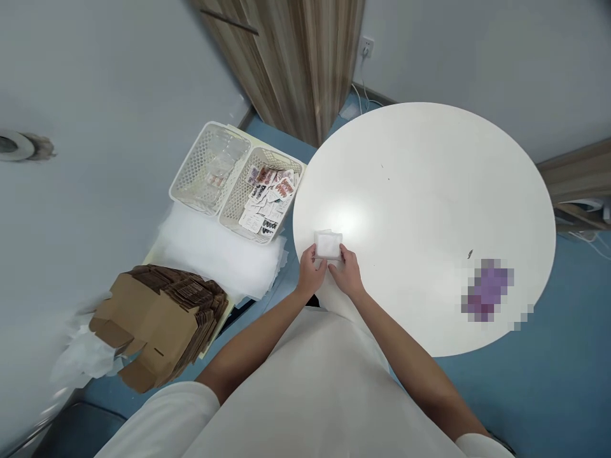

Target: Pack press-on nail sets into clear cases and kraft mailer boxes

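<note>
A small, flat white packet (328, 245), apparently wrapped in thin white sheet, is at the near left edge of the round white table (420, 191). My left hand (312, 272) grips its left side, with the thumb near the lower edge. On the opposite side, my right hand (347, 272) has its fingers at the packet's right edge and its thumb close to the left one. What lies inside the wrapping is hidden.
Left of the table stand a white basket (229, 213) of printed cards, a basket (184, 181) of clear plastic pieces, a stack of white sheets (214, 248) and flattened cardboard boxes (147, 312). A blurred purple object (487, 290) lies on the table's right.
</note>
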A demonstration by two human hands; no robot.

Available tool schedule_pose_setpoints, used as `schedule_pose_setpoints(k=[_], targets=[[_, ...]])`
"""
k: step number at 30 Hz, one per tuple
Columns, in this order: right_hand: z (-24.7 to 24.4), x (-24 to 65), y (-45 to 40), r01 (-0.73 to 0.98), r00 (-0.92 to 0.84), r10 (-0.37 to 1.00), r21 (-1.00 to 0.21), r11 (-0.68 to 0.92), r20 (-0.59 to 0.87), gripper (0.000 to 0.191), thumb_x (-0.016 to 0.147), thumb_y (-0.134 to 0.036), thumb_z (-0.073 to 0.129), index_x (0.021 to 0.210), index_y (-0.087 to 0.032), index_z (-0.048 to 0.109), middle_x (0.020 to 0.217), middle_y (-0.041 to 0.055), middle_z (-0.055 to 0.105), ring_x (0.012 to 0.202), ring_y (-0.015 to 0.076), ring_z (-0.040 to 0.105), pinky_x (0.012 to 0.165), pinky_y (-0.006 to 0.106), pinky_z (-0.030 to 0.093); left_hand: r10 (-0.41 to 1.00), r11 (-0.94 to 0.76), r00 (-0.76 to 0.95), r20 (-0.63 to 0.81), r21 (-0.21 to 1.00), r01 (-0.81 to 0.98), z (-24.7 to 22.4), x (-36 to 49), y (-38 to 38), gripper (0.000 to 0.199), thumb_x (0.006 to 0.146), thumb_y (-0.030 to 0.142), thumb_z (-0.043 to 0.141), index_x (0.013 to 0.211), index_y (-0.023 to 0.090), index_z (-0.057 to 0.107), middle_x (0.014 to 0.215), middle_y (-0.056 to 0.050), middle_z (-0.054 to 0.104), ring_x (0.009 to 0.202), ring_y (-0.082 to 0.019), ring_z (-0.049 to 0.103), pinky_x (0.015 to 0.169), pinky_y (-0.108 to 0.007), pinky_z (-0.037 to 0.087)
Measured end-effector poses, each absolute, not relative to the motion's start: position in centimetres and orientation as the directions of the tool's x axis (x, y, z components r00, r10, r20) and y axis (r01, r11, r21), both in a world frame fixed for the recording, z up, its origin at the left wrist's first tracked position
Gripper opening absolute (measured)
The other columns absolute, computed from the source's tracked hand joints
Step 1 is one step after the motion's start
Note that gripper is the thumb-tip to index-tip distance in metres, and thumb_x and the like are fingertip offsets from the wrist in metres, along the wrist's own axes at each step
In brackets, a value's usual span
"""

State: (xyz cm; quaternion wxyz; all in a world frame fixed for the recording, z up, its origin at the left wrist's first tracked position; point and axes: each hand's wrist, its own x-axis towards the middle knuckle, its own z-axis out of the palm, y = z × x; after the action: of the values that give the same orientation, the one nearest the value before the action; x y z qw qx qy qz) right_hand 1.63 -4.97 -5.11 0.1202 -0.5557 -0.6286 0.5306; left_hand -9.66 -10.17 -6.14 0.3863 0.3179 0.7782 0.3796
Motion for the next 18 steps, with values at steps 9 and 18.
schedule_pose_setpoints(k=[9, 18], targets=[[-5.3, -5.3, -2.1, 0.588, -0.328, 0.869, -0.800, -0.120, -0.371, 0.062, 0.070, -0.030, 0.052, 0.128, -0.020, 0.032, 0.118, 0.0091, 0.044, 0.109, 0.0227, 0.043, 0.092, 0.040, 0.039, 0.809, 0.462, -0.504, -0.303, 0.857, 0.227, -6.7, -15.3, -8.1, 0.055, 0.079, 0.022, 0.049, 0.129, 0.025, 0.026, 0.131, -0.009, 0.031, 0.122, -0.020, 0.032, 0.097, -0.036, 0.035], [-5.5, -6.1, -1.7, 0.627, -0.320, 0.880, -0.775, -0.081, -0.350, 0.063, 0.071, -0.028, 0.051, 0.129, -0.020, 0.029, 0.121, 0.0100, 0.042, 0.110, 0.0232, 0.042, 0.091, 0.042, 0.038, 0.837, 0.418, -0.457, -0.300, 0.890, 0.183, -6.8, -16.2, -7.7, 0.059, 0.078, 0.020, 0.050, 0.131, 0.024, 0.024, 0.133, -0.010, 0.028, 0.125, -0.022, 0.028, 0.097, -0.039, 0.034]])
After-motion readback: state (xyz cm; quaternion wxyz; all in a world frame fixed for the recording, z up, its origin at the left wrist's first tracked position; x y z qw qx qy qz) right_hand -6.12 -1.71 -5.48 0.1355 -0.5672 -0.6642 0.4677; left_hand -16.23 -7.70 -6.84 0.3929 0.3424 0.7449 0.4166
